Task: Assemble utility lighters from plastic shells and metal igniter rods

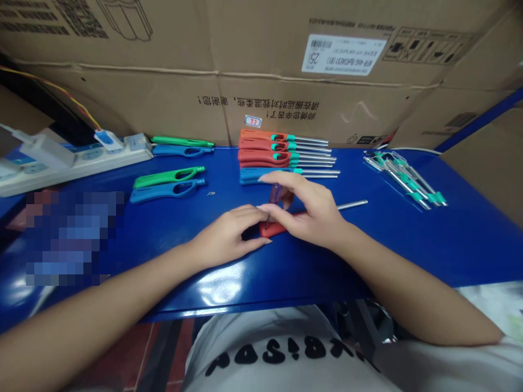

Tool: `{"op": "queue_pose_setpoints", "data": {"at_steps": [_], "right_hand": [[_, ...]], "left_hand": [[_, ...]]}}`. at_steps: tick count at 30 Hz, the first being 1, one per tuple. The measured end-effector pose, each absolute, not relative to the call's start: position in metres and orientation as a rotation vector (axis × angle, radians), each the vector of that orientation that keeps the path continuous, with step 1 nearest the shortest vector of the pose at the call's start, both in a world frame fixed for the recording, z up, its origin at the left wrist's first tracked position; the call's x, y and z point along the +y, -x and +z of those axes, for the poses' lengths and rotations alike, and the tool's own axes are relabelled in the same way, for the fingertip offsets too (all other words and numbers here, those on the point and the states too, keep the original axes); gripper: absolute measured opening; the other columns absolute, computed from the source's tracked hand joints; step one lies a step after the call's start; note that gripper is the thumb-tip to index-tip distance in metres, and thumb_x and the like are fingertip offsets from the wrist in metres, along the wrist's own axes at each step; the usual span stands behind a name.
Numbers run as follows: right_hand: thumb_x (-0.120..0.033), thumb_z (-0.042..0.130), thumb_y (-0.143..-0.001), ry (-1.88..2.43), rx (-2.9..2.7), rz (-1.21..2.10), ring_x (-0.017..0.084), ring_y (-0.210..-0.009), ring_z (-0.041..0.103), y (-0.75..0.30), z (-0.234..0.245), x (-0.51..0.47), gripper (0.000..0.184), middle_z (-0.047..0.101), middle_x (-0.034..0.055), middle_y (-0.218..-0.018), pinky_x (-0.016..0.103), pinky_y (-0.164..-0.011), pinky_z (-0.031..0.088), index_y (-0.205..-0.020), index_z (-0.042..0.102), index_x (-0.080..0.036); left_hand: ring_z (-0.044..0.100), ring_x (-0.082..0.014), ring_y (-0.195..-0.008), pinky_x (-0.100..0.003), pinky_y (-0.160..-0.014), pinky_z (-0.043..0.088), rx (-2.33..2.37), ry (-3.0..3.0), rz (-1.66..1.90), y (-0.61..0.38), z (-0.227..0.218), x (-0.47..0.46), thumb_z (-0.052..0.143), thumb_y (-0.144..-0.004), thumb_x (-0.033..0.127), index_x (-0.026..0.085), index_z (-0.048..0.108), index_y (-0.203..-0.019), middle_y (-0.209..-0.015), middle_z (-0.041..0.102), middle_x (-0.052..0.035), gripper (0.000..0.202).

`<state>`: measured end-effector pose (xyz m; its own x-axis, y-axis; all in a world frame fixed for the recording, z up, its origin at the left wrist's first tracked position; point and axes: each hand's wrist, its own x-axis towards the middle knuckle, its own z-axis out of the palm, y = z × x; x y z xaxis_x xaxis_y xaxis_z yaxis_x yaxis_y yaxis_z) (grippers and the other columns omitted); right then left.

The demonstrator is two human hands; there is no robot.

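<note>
A red long-nosed lighter (279, 228) lies on the blue table under both hands, its metal tube (353, 204) pointing right. My left hand (231, 231) pinches the handle's end between thumb and fingers. My right hand (312, 212) grips a small screwdriver (275, 194) with a see-through purplish handle. The screwdriver stands nearly upright, its tip at the handle's left end. My right palm hides the lighter's middle. Just behind the hands lies a blue lighter (247, 175), in front of a row of red and orange lighters (257, 146).
Green (163, 178) and blue handles (153, 192) without tubes lie at left, near a small metal piece (211, 193). Metal tubes with teal parts (408, 177) are piled at right. A power strip (118, 155) and a large cardboard box (183, 87) line the back.
</note>
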<state>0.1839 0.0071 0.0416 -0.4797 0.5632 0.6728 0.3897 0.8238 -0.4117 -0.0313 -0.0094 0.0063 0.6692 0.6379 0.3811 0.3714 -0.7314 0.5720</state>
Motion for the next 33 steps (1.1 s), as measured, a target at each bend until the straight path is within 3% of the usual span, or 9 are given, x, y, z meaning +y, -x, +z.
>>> {"op": "queue_pose_setpoints", "data": {"at_steps": [3, 8, 13, 19, 23, 25, 29, 31, 33], "right_hand": [[-0.037, 0.065, -0.096, 0.684, -2.137, 0.225, 0.017, -0.084, 0.071, -0.183, 0.043, 0.007, 0.032, 0.074, 0.0051, -0.108, 0.030, -0.083, 0.059, -0.125, 0.061, -0.024], [-0.022, 0.047, -0.102, 0.638, -2.147, 0.467, 0.014, -0.086, 0.070, -0.182, 0.046, 0.003, 0.039, 0.071, 0.0064, -0.120, 0.029, -0.081, 0.059, -0.141, 0.050, -0.023], [-0.035, 0.063, -0.097, 0.641, -2.189, 0.166, 0.019, -0.085, 0.069, -0.184, 0.046, 0.006, 0.026, 0.074, 0.0053, -0.100, 0.034, -0.083, 0.059, -0.120, 0.065, -0.024], [-0.022, 0.041, -0.105, 0.566, -2.212, 0.339, 0.018, -0.108, 0.068, -0.184, 0.054, 0.005, 0.039, 0.072, 0.0073, -0.120, 0.034, -0.096, 0.055, -0.141, 0.055, -0.023], [-0.033, 0.055, -0.101, 0.637, -2.189, 0.197, 0.018, -0.090, 0.071, -0.186, 0.053, 0.007, 0.025, 0.075, 0.0046, -0.100, 0.033, -0.087, 0.057, -0.121, 0.067, -0.024], [-0.037, 0.060, -0.099, 0.630, -2.207, 0.107, 0.021, -0.091, 0.070, -0.186, 0.053, 0.008, 0.023, 0.075, 0.0062, -0.096, 0.035, -0.087, 0.057, -0.114, 0.069, -0.022], [-0.026, 0.042, -0.105, 0.567, -2.218, 0.263, 0.021, -0.112, 0.066, -0.184, 0.056, 0.007, 0.032, 0.071, 0.0102, -0.120, 0.039, -0.097, 0.054, -0.129, 0.062, -0.021], [-0.025, 0.040, -0.105, 0.562, -2.188, 0.304, 0.020, -0.105, 0.067, -0.183, 0.056, 0.006, 0.032, 0.073, 0.0079, -0.112, 0.039, -0.095, 0.054, -0.128, 0.062, -0.022], [-0.030, 0.051, -0.103, 0.572, -2.150, 0.210, 0.020, -0.091, 0.068, -0.184, 0.054, 0.008, 0.022, 0.073, 0.0051, -0.094, 0.038, -0.088, 0.055, -0.116, 0.067, -0.023]], "left_hand": [[0.067, -0.0200, -0.093, -0.032, -0.085, 0.055, 0.785, -2.426, 0.803, 0.030, 0.006, -0.010, 0.072, -0.091, 0.027, 0.018, 0.067, -0.107, -0.097, 0.071, -0.0049, 0.019], [0.068, -0.0200, -0.093, -0.033, -0.087, 0.055, 0.795, -2.392, 0.768, 0.028, 0.008, -0.011, 0.071, -0.092, 0.028, 0.018, 0.066, -0.105, -0.098, 0.071, -0.0052, 0.018], [0.068, -0.0203, -0.094, -0.033, -0.086, 0.056, 0.785, -2.395, 0.804, 0.028, 0.006, -0.011, 0.072, -0.091, 0.028, 0.019, 0.067, -0.106, -0.099, 0.071, -0.0050, 0.018], [0.066, -0.0206, -0.095, -0.034, -0.088, 0.055, 0.786, -2.385, 0.777, 0.027, 0.006, -0.012, 0.072, -0.091, 0.027, 0.017, 0.065, -0.106, -0.100, 0.070, -0.0057, 0.020], [0.067, -0.0212, -0.092, -0.035, -0.086, 0.055, 0.816, -2.399, 0.776, 0.026, 0.005, -0.012, 0.072, -0.090, 0.028, 0.018, 0.065, -0.109, -0.100, 0.070, -0.0060, 0.022], [0.067, -0.0216, -0.095, -0.035, -0.087, 0.055, 0.807, -2.406, 0.776, 0.026, 0.005, -0.012, 0.071, -0.091, 0.028, 0.019, 0.064, -0.111, -0.102, 0.070, -0.0060, 0.023], [0.066, -0.0216, -0.097, -0.035, -0.088, 0.054, 0.799, -2.392, 0.751, 0.026, 0.005, -0.011, 0.070, -0.092, 0.029, 0.018, 0.064, -0.110, -0.103, 0.070, -0.0062, 0.022], [0.066, -0.0215, -0.095, -0.035, -0.087, 0.055, 0.798, -2.403, 0.744, 0.027, 0.005, -0.010, 0.071, -0.092, 0.030, 0.017, 0.064, -0.110, -0.101, 0.070, -0.0065, 0.023], [0.066, -0.0217, -0.095, -0.035, -0.088, 0.055, 0.792, -2.425, 0.757, 0.027, 0.004, -0.010, 0.071, -0.092, 0.030, 0.017, 0.064, -0.113, -0.102, 0.070, -0.0070, 0.026]]}}
